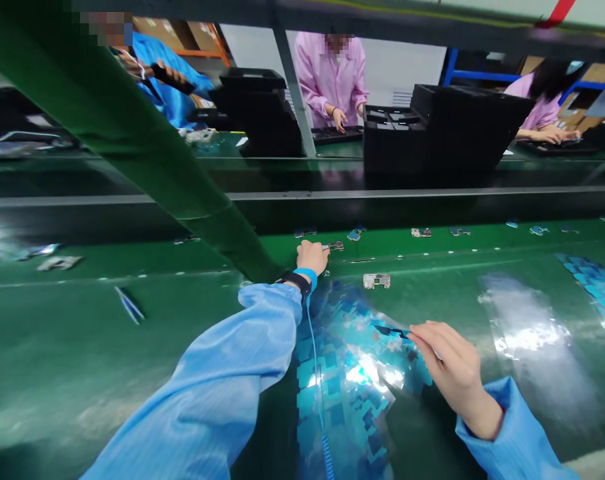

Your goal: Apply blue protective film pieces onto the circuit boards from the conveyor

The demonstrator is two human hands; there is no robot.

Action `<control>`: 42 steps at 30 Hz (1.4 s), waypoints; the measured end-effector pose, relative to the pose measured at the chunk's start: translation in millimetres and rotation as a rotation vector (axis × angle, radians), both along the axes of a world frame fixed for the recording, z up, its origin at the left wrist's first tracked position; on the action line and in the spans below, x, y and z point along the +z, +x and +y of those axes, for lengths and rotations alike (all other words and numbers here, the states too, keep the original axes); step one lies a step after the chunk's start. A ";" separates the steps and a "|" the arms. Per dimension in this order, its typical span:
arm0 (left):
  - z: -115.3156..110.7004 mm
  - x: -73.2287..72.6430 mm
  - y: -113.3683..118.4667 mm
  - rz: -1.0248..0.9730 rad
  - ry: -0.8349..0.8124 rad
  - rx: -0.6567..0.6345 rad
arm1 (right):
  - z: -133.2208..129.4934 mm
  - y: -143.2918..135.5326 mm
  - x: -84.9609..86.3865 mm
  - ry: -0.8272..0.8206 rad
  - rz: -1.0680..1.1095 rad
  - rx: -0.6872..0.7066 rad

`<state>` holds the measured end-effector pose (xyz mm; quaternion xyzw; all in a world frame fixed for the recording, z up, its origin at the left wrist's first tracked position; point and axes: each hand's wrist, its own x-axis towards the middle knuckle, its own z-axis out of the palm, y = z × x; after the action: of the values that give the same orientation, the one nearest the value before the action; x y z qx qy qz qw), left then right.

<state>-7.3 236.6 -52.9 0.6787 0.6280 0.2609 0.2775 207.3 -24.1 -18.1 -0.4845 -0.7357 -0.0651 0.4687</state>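
My left hand (pixel 312 255) reaches out to the green belt, its fingers closed at the end of a small circuit board (pixel 336 246). On that wrist are a black band and a blue wrist strap (pixel 308 276) with a coiled cord. My right hand (pixel 449 360) pinches a small thin black strip (pixel 392 331) between thumb and fingertips. Below the strip lie clear sheets with shiny blue stickers (pixel 339 373), partly overlapping. Another circuit board (pixel 377 281) rests on the green surface between my hands.
A green-wrapped post (pixel 182 180) slants down beside my left forearm. Tweezers (pixel 129 305) lie at left. Several boards, such as one circuit board (pixel 421 233), line the belt. Black trays (pixel 447 133) stand across the line, where co-workers handle things. A clear sheet (pixel 527 327) lies at right.
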 end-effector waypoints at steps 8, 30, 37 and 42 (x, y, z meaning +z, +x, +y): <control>-2.3 4.3 4.7 -0.211 -0.133 0.104 | 0.7 5.0 -2.7 -0.009 -0.059 -0.008; -237.7 32.4 -16.3 -1.156 -0.635 0.091 | -1.5 -25.7 21.1 -0.931 0.821 0.142; -244.4 35.6 -20.9 -1.184 -0.647 -0.046 | 2.4 -37.0 23.7 -0.937 0.723 0.091; -247.6 39.1 -19.4 -1.103 -0.605 -0.110 | -0.5 -41.2 22.8 -0.866 0.698 0.033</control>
<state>-26.7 -11.1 -13.8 0.3670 0.4027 0.3686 0.7532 166.1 -24.6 4.7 -0.6140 -0.5037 0.4152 0.4436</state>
